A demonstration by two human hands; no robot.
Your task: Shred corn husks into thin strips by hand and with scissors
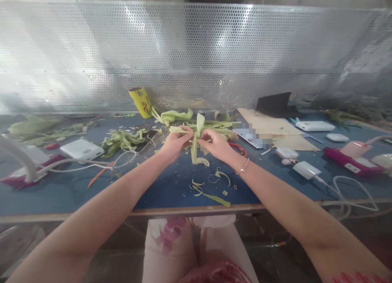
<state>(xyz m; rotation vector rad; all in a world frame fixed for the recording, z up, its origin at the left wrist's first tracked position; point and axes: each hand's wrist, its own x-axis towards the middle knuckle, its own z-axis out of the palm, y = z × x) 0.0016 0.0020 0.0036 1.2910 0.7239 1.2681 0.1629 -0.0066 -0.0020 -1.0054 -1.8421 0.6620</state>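
Over the middle of the blue table, both hands meet at a bundle of pale green leaf strips (194, 150), crossed or knotted together, with one end standing up and another hanging down. My left hand (177, 145) pinches it from the left, and a strip sticks out past the fingers. From the right, my right hand (217, 145) has its thumb and fingertips closed on the same bundle. Just behind lies a heap of green leaves (176, 116). Thin leaf scraps (214, 198) are scattered on the table in front of the hands.
A yellow tube (141, 102) leans near the perforated metal screen (107, 54). Wilted leaves (124, 141) and a white power bank (82, 149) lie to the left. A phone (248, 135), cardboard (294, 142), white charger (306, 170) and purple power strip (349, 162) with cables are on the right.
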